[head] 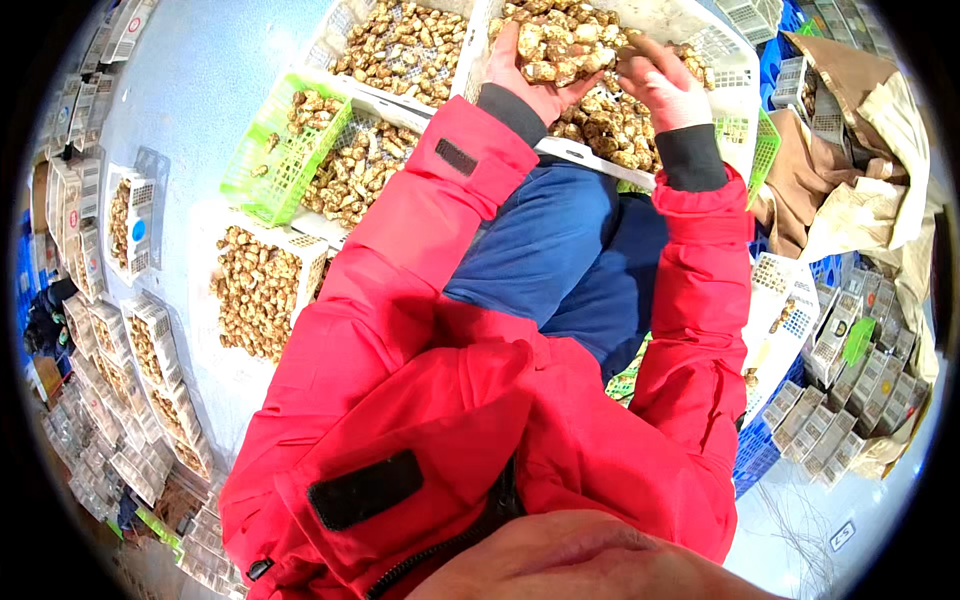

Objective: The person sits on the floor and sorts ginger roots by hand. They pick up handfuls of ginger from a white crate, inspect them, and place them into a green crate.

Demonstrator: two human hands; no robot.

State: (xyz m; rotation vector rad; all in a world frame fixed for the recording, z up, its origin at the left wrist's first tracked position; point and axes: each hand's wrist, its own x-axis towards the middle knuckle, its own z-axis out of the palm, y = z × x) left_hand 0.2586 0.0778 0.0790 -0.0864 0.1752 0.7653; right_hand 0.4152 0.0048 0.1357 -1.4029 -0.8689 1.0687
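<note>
My left hand [529,86] is curled around a large knobbly clump of brown-and-cream tubers or bulbs [562,52], holding it over a white plastic crate [739,90]. At the right side of that clump are the bent fingers of my right hand [667,86]. Whether they pinch a small piece cannot be made out. More loose tubers [611,135] lie in the crate below both hands, partly hidden by them. The crate's near edge is just beyond my knees.
Left of it stand another white crate of tubers [409,49], a tilted green basket [255,176] with a few pieces, and a fuller crate [259,292]. Stacked crates [150,352] line the far left. Brown cloth [806,180] and blue crates [761,450] are at right.
</note>
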